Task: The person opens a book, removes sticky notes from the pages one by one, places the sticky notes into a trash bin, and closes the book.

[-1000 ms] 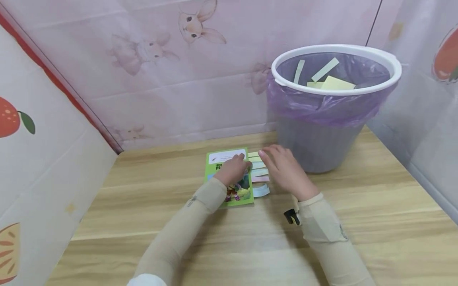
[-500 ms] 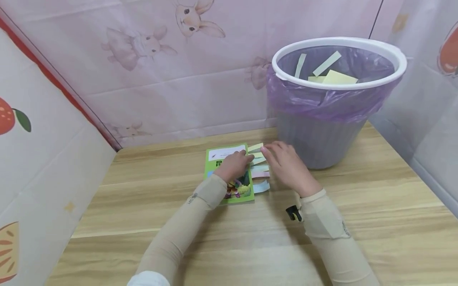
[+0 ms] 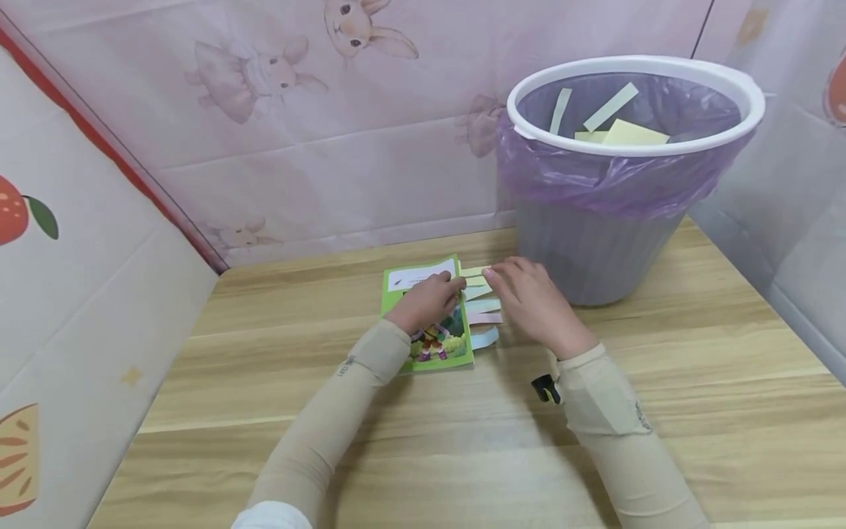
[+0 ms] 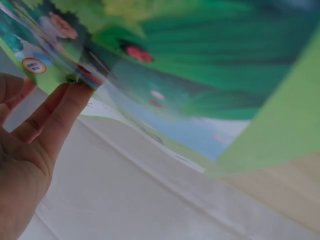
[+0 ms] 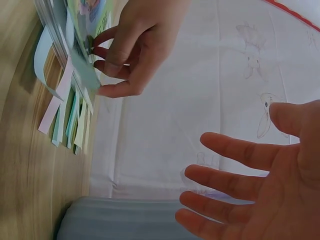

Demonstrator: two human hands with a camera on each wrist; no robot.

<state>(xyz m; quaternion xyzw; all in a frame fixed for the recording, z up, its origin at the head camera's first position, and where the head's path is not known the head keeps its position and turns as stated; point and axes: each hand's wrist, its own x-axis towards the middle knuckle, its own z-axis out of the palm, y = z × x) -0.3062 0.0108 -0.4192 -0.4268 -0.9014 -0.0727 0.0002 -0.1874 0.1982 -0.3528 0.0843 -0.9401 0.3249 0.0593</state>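
A thin green book (image 3: 429, 356) with a picture cover lies on the wooden table. Several pastel paper strips (image 3: 485, 318) stick out from its right side. My left hand (image 3: 429, 300) is over the cover, its fingers at the right edge, which is lifted a little. In the right wrist view the lifted cover (image 5: 84, 67) stands away from the pages at the left fingertips. To the right of the strips, my right hand (image 3: 532, 303) hovers with fingers apart and nothing in them; its palm shows in the right wrist view.
A grey bin (image 3: 581, 257) with a purple liner (image 3: 595, 180) and white rim stands at the back right, close to my right hand. Yellow papers (image 3: 634, 134) and pale strips (image 3: 611, 106) lie in it. Printed cloth walls (image 3: 297, 184) border the wooden table (image 3: 463, 455).
The cover's right edge has risen slightly under my left hand. My right hand stays almost in place beside the strips. The whole view has tilted a little.
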